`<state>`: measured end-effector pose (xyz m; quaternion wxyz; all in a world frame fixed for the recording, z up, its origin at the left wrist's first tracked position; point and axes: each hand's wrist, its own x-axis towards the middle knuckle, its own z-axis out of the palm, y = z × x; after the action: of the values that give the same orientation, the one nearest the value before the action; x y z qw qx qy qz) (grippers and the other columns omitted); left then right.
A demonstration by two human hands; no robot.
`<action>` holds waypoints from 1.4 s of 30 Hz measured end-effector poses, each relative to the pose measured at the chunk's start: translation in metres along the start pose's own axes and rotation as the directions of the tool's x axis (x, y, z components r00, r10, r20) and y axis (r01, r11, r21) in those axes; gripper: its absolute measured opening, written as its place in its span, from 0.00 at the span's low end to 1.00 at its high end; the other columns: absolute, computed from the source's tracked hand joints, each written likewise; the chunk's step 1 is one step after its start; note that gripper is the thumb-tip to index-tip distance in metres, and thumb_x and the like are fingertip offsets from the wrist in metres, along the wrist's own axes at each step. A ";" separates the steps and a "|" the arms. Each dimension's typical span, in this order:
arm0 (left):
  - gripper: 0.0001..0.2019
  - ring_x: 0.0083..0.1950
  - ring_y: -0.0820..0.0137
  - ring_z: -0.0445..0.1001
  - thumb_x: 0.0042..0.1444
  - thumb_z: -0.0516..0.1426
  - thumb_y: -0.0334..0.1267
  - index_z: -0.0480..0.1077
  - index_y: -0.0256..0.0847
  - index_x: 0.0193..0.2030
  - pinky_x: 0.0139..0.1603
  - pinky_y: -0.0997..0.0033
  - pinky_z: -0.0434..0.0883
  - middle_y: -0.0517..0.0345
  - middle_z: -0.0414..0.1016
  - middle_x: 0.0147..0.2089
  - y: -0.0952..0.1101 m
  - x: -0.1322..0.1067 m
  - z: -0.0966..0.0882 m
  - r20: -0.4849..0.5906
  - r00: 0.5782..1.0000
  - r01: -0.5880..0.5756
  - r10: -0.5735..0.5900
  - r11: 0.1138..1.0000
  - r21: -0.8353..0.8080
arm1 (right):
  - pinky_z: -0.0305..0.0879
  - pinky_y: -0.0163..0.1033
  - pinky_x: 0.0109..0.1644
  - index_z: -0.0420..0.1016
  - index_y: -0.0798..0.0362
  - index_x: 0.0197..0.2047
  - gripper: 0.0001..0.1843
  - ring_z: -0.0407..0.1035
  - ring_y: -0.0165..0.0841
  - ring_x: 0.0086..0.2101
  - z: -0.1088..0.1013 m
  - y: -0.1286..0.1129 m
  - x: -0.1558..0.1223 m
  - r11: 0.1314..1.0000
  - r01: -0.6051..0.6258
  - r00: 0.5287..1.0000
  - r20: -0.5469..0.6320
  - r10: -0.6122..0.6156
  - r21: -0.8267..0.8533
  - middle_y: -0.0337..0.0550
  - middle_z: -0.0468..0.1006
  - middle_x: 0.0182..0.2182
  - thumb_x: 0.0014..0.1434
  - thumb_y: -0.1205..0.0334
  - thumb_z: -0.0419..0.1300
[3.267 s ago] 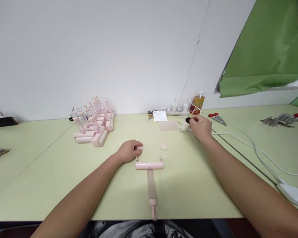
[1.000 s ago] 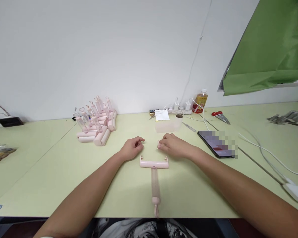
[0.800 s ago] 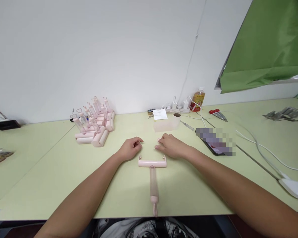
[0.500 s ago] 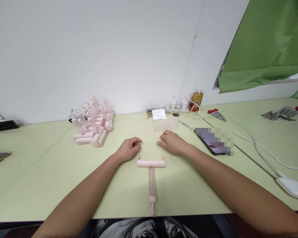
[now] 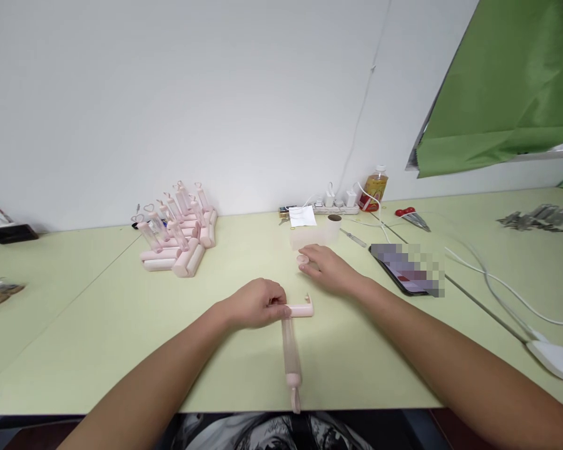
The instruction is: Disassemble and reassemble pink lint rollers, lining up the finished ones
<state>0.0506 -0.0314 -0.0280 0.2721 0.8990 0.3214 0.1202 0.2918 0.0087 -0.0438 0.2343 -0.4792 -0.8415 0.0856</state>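
A pink T-shaped roller handle [image 5: 291, 350] with a see-through grip and a loop at its end lies on the table before me. My left hand [image 5: 259, 304] grips the left part of its crossbar, thumb on top, hiding that end. To the right and farther back, my right hand [image 5: 327, 267] pinches a small round pale disc [image 5: 303, 259] between thumb and fingers. Just beyond it, a roll of translucent film [image 5: 332, 226] stands with a strip [image 5: 304, 238] stretching to the left.
Several similar pink rollers [image 5: 187, 259] are grouped at the back left. A phone [image 5: 398, 275] lies right of my right hand. Behind are a slim knife-like tool [image 5: 353, 237], white paper [image 5: 303, 215], a power strip [image 5: 342, 209], a drink bottle [image 5: 374, 187] and red-handled snips [image 5: 411, 217].
My left hand has moved right and toward me, onto the crossbar of the roller handle. In my right hand, the disc now shows more fully, its face turned up.
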 end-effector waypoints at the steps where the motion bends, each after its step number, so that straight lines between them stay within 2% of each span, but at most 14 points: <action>1: 0.10 0.27 0.73 0.64 0.57 0.55 0.44 0.71 0.40 0.31 0.27 0.73 0.57 0.61 0.70 0.27 -0.002 0.000 0.000 0.014 1.000 0.019 -0.019 0.999 -0.033 | 0.59 0.47 0.57 0.69 0.56 0.56 0.21 0.65 0.42 0.53 -0.001 -0.003 -0.001 0.999 -0.007 0.999 -0.051 0.009 0.041 0.54 0.72 0.54 0.63 0.55 0.53; 3: 0.13 0.26 0.74 0.62 0.59 0.53 0.46 0.68 0.40 0.31 0.26 0.74 0.56 0.62 0.68 0.27 -0.007 -0.001 -0.002 -0.001 0.998 0.057 -0.057 0.995 -0.082 | 0.63 0.45 0.54 0.71 0.54 0.54 0.20 0.68 0.41 0.51 -0.004 -0.009 -0.004 0.987 -0.052 0.988 -0.135 0.073 0.152 0.51 0.74 0.52 0.63 0.54 0.53; 6: 0.16 0.26 0.75 0.58 0.61 0.50 0.49 0.63 0.39 0.30 0.26 0.75 0.56 0.64 0.62 0.26 -0.015 0.000 -0.005 -0.153 0.980 0.103 -0.125 0.984 -0.149 | 0.67 0.43 0.46 0.71 0.54 0.52 0.21 0.72 0.39 0.43 -0.004 -0.019 -0.008 0.925 -0.172 0.956 -0.169 0.240 0.338 0.49 0.78 0.45 0.63 0.51 0.52; 9: 0.17 0.26 0.76 0.56 0.61 0.50 0.50 0.59 0.40 0.29 0.27 0.75 0.55 0.65 0.58 0.25 -0.024 0.002 -0.007 -0.346 0.919 0.111 -0.188 0.967 -0.230 | 0.67 0.41 0.41 0.69 0.54 0.55 0.23 0.73 0.37 0.38 -0.002 -0.029 -0.012 0.877 -0.234 0.961 -0.038 0.274 0.421 0.48 0.78 0.42 0.62 0.48 0.52; 12: 0.17 0.26 0.77 0.56 0.60 0.52 0.51 0.59 0.39 0.28 0.27 0.76 0.56 0.66 0.58 0.24 -0.027 0.004 -0.004 -0.440 0.870 0.072 -0.221 0.941 -0.330 | 0.65 0.39 0.38 0.71 0.52 0.53 0.23 0.72 0.37 0.37 -0.001 -0.040 -0.017 0.928 -0.169 0.984 0.117 0.138 0.332 0.47 0.78 0.42 0.59 0.48 0.57; 16: 0.19 0.24 0.78 0.58 0.57 0.55 0.53 0.62 0.38 0.29 0.24 0.77 0.58 0.65 0.60 0.23 -0.022 0.004 -0.002 -0.366 0.893 0.019 -0.262 0.835 -0.550 | 0.60 0.36 0.34 0.75 0.51 0.47 0.15 0.69 0.33 0.30 -0.001 -0.047 -0.021 0.956 -0.068 0.985 0.169 0.019 0.286 0.42 0.78 0.33 0.59 0.55 0.57; 19: 0.20 0.23 0.78 0.62 0.52 0.60 0.54 0.62 0.39 0.35 0.23 0.78 0.60 0.66 0.62 0.25 -0.018 0.004 -0.005 -0.362 0.883 -0.038 -0.300 0.721 -0.692 | 0.59 0.35 0.34 0.75 0.52 0.47 0.15 0.68 0.30 0.29 -0.002 -0.043 -0.020 0.940 0.000 0.990 0.134 -0.049 0.342 0.40 0.77 0.30 0.58 0.57 0.58; 21: 0.22 0.25 0.79 0.63 0.47 0.64 0.52 0.63 0.39 0.39 0.24 0.78 0.60 0.65 0.64 0.28 -0.017 0.004 -0.007 -0.330 0.899 -0.054 -0.287 0.676 -0.735 | 0.59 0.35 0.34 0.76 0.53 0.47 0.16 0.67 0.30 0.29 -0.002 -0.038 -0.019 0.933 0.036 0.991 0.111 -0.081 0.358 0.40 0.76 0.30 0.57 0.57 0.59; 24: 0.20 0.27 0.79 0.62 0.48 0.64 0.51 0.66 0.36 0.36 0.26 0.78 0.60 0.63 0.63 0.29 -0.015 0.003 -0.009 -0.180 0.964 -0.008 -0.194 0.659 -0.752 | 0.59 0.34 0.32 0.76 0.53 0.48 0.16 0.66 0.29 0.27 -0.001 -0.034 -0.019 0.922 0.070 0.983 0.132 -0.129 0.381 0.40 0.75 0.29 0.57 0.57 0.59; 26: 0.19 0.28 0.78 0.62 0.50 0.63 0.52 0.67 0.35 0.32 0.29 0.76 0.60 0.62 0.63 0.27 -0.013 0.002 -0.010 -0.116 0.983 0.011 -0.146 0.665 -0.747 | 0.59 0.34 0.33 0.76 0.53 0.49 0.16 0.66 0.30 0.28 -0.001 -0.033 -0.018 0.913 0.090 0.975 0.151 -0.162 0.397 0.41 0.76 0.29 0.58 0.58 0.59; 31: 0.19 0.28 0.76 0.64 0.49 0.64 0.52 0.69 0.35 0.33 0.31 0.74 0.63 0.62 0.65 0.26 -0.008 -0.001 -0.009 -0.028 0.992 0.057 -0.123 0.634 -0.771 | 0.61 0.36 0.36 0.78 0.52 0.47 0.15 0.68 0.33 0.32 -0.002 -0.034 -0.018 0.906 0.120 0.965 0.166 -0.202 0.407 0.42 0.76 0.31 0.58 0.56 0.60; 35: 0.20 0.28 0.74 0.67 0.48 0.65 0.50 0.72 0.35 0.40 0.31 0.72 0.66 0.60 0.69 0.28 -0.010 -0.002 -0.009 0.072 0.993 0.116 -0.097 0.591 -0.798 | 0.61 0.36 0.37 0.77 0.51 0.46 0.14 0.67 0.33 0.33 -0.002 -0.033 -0.018 0.878 0.153 0.946 0.191 -0.263 0.454 0.41 0.76 0.32 0.59 0.55 0.60; 38: 0.21 0.29 0.75 0.68 0.49 0.65 0.46 0.72 0.36 0.45 0.31 0.74 0.66 0.58 0.71 0.31 -0.012 -0.002 -0.008 0.072 0.994 0.103 -0.076 0.574 -0.812 | 0.61 0.35 0.36 0.77 0.51 0.46 0.14 0.66 0.32 0.32 0.000 -0.032 -0.018 0.868 0.146 0.940 0.207 -0.271 0.474 0.40 0.74 0.31 0.59 0.56 0.60; 42: 0.20 0.29 0.74 0.70 0.47 0.66 0.47 0.72 0.36 0.43 0.32 0.73 0.68 0.57 0.73 0.30 -0.013 -0.001 -0.006 0.061 0.994 0.100 -0.090 0.539 -0.836 | 0.58 0.34 0.33 0.77 0.52 0.45 0.14 0.63 0.31 0.29 0.001 -0.030 -0.019 0.863 0.113 0.944 0.217 -0.248 0.492 0.38 0.71 0.28 0.58 0.55 0.61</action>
<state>0.0403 -0.0210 -0.0305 0.6757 0.6420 0.2720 0.2392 0.2758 -0.0229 -0.0396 0.2330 -0.3094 -0.8605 0.3310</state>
